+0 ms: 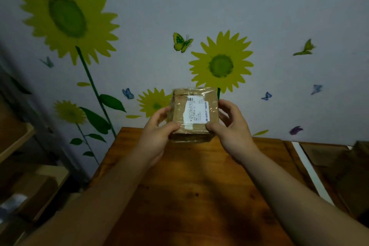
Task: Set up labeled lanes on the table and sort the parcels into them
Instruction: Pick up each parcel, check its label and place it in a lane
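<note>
A small brown cardboard parcel (177, 110), wrapped in clear tape, is held up above the far end of the wooden table (191, 185). A white shipping label (196, 112) faces me on its top. My left hand (157, 136) grips the parcel's left side, thumb on the near edge. My right hand (231, 132) grips its right side, thumb at the near right corner. The parcel is tilted toward me and touches nothing but my hands.
A wall with sunflower and butterfly stickers (221, 64) rises right behind the table. Wooden shelves (18, 140) holding boxes stand at the left. At the right edge, dark cardboard boxes (351, 166) sit beside the table, past a white strip (311, 171).
</note>
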The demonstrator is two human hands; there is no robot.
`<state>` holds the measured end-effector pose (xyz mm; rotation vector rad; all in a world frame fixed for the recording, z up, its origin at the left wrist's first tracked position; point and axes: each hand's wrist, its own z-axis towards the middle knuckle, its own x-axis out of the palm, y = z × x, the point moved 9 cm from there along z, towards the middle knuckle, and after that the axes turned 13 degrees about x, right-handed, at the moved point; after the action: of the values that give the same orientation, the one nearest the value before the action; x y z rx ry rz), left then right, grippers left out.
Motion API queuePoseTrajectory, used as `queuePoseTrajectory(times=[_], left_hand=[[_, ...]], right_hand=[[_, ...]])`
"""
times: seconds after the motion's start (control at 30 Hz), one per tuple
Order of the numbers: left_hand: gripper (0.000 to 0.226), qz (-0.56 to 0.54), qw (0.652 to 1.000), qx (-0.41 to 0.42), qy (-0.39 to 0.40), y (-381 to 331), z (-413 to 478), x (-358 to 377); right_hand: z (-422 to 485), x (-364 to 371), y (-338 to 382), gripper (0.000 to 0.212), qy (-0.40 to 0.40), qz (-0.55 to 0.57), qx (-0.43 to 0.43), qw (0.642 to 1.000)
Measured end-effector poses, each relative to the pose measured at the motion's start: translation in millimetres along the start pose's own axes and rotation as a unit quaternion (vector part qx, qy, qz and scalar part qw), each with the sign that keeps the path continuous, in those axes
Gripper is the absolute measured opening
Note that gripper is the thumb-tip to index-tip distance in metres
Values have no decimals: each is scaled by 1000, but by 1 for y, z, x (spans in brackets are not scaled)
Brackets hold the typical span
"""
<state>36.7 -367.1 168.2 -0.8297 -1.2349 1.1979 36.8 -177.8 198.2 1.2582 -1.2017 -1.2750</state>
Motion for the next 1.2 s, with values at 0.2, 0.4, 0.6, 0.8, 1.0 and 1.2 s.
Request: queuePoseTrajectory(times=[0.2,0.4,0.6,0.8,1.0,1.2], left_hand=[[59,-5,995,73,61,-59,-52,15],[63,-17,988,112,101,-93,-90,60],[58,-46,974,122,184,-96,-136,158],[62,-91,945,81,304,-81,-229,318],[72,-91,903,33,419,-59,-372,485],[69,-94,851,1,517,-47,-485,605]], right_hand=[[-79,-12,54,70,-5,-44,-82,996],[-148,-43,84,76,-5,-86,-112,990],[-217,-132,94,78,-92,-99,-107,985],[-323,-278,91,74,-213,-81,-93,969],[-459,-436,72,74,-338,-103,-58,934],[-567,-553,51,75,-427,-97,-22,899]])
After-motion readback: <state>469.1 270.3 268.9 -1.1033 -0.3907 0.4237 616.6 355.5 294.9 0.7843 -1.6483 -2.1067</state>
